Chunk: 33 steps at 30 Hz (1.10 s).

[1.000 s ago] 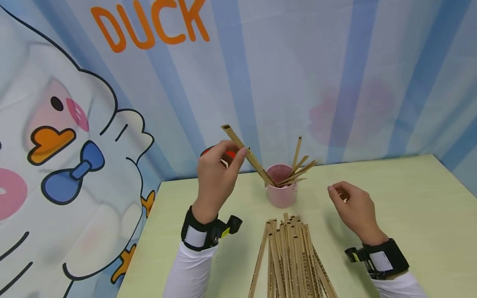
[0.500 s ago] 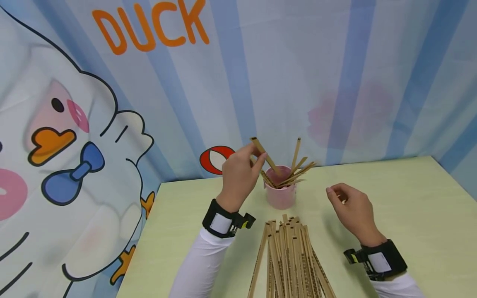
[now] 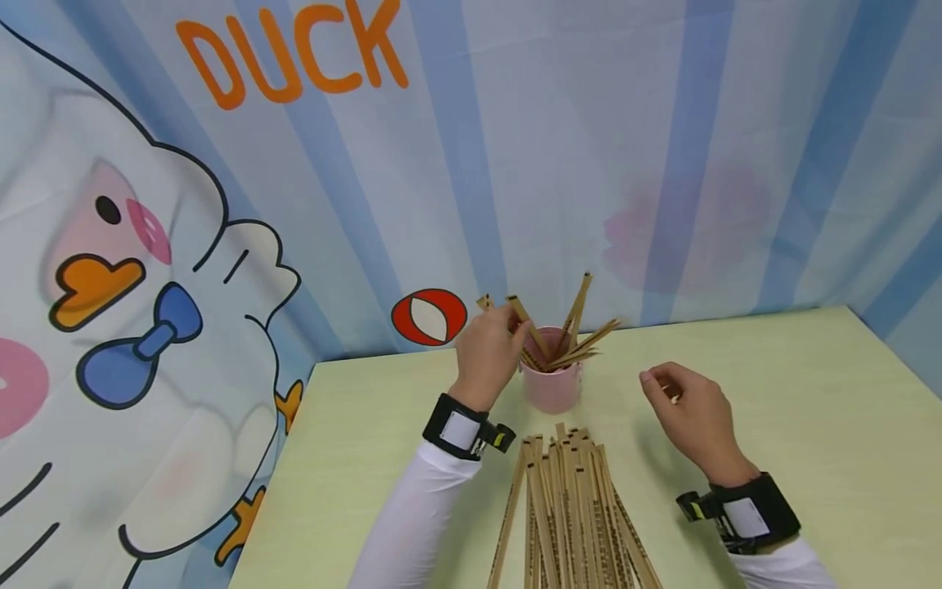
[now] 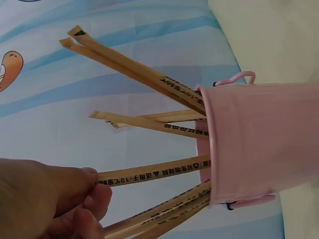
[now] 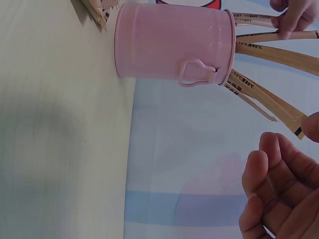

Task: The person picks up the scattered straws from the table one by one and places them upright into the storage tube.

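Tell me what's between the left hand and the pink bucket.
The left wrist view shows tan sticks, one running from the left hand into the bucket.

I have a pale yellow-green worktop [image 3: 846, 425] with faint grain, and both its far corners show in my head view. A pink bucket [image 3: 552, 397] stands upright on it, near the far edge and about midway along. On the near side of the bucket, close but apart from it, I see a heap of slim tan sticks [image 3: 577, 515] lying lengthwise, their near ends running out of my view. One slants along the heap's left side; others splay to the right. I can make out dark tips and dark print. A soft shadow falls farther right.
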Motion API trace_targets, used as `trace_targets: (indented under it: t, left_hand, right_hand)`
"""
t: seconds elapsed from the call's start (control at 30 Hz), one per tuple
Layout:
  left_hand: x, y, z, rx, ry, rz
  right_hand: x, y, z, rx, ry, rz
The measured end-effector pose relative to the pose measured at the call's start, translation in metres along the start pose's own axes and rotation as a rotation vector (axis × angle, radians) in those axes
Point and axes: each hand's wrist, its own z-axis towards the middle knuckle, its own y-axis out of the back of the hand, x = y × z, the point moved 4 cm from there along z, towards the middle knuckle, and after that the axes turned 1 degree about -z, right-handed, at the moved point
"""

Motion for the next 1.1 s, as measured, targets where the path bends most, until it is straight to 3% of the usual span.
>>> trace_targets:
  t: [0.27,0.53,0.7,1.0,1.1]
  left_hand:
    - [0.005,-0.025,-0.009,0.079,0.062,0.057]
    - [0.008,-0.029,-0.012,0.088,0.083,-0.032]
    - [0.010,-0.013,-0.016,0.074,0.104,-0.147]
    - [0.023,0.039,-0.030,-0.183,0.098,-0.383]
    - [0.027,0.053,-0.038,-0.225,0.077,-0.446]
  right_hand:
    - [-0.001,-0.002,-0.002,0.005,0.000,-0.001]
    - [-0.002,-0.002,-0.004,0.010,0.003,-0.007]
    - [-0.002,-0.002,-0.004,0.008,0.005,-0.006]
    - [-0.002,-0.002,-0.004,0.032,0.003,-0.001]
    - [-0.002,-0.004,-0.005,0.069,-0.011,-0.009]
